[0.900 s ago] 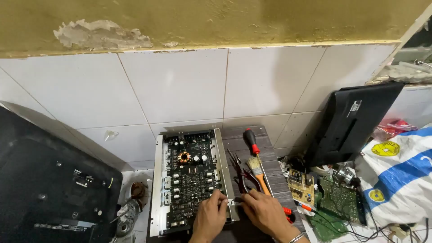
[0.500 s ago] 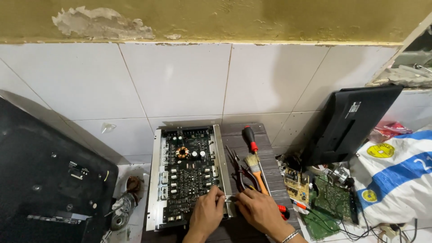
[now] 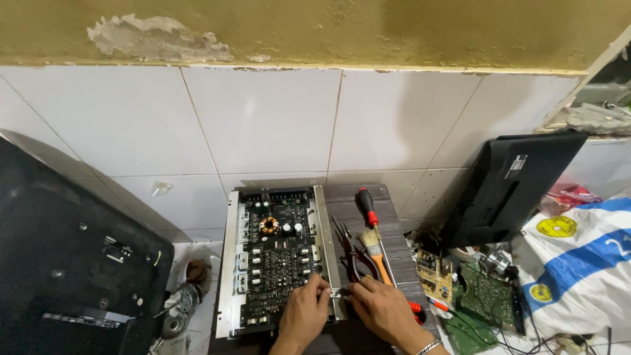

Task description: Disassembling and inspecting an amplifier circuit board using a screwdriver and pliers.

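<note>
both of our hands are meeting at the right metal rail of the open amplifier chassis (image 3: 276,263), which is lying on the dark wooden table (image 3: 394,223). our left hand (image 3: 303,317) is resting fingertips on the circuit board's edge while our right hand (image 3: 384,310) is pinching something small at the rail, too tiny to identify. a red-handled screwdriver (image 3: 366,206), a paintbrush (image 3: 376,253) and dark pliers (image 3: 351,253) are lying just beside the chassis.

I see a small electronics repair workshop: an opened amplifier (image 3: 279,260), loose boards (image 3: 483,294), a screwdriver (image 3: 367,206), a brush (image 3: 376,253) and pliers (image 3: 351,253) on the worktop (image 3: 394,227), by a tiled wall (image 3: 263,125).
</note>
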